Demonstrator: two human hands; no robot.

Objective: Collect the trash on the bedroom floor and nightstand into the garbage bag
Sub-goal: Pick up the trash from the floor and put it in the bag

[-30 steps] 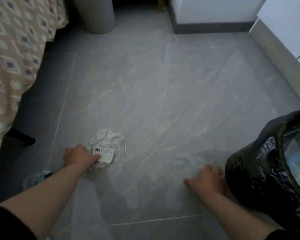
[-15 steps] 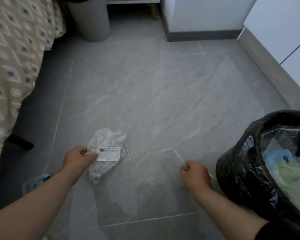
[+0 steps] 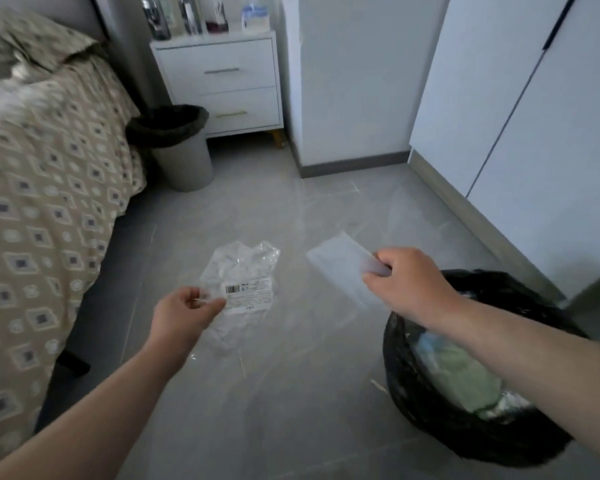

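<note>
Above the garbage bag: both hands holding plastic trash

Right hand is over the bag's far-left rim, fingers curled, pinching a flat translucent plastic sleeve that sticks out to the left of the bag. Left hand, further left of the bag, pinches a crumpled clear wrapper (barcode label facing up) between thumb and fingers. The bag is open with pale green trash inside. A thin pale sliver lies on the tiles just beside the bag's left wall. Lined bin and nightstand stand well beyond the bag.

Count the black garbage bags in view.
2. One garbage bag stands open on the floor at lower right; a second bag lines the grey bin beside the nightstand. More may be out of view.
</note>
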